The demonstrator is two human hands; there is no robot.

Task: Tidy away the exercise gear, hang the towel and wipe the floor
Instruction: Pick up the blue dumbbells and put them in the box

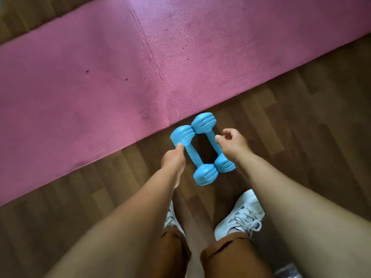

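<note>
Two light-blue dumbbells lie side by side on the wooden floor, just off the edge of the pink exercise mat (100, 81). My left hand (173, 158) reaches down to the left dumbbell (193, 155), and its thumb tip touches the bar near the far head. No finger wraps over that bar. My right hand (233, 143) hovers at the right dumbbell (210, 137) with loosely curled fingers, its thumb right beside the bar. Neither dumbbell is lifted. No towel is in view.
The mat runs diagonally across the upper half of the view. My two white sneakers (240, 216) stand on the wooden floor (311, 117) just behind the dumbbells, with my brown shorts below them.
</note>
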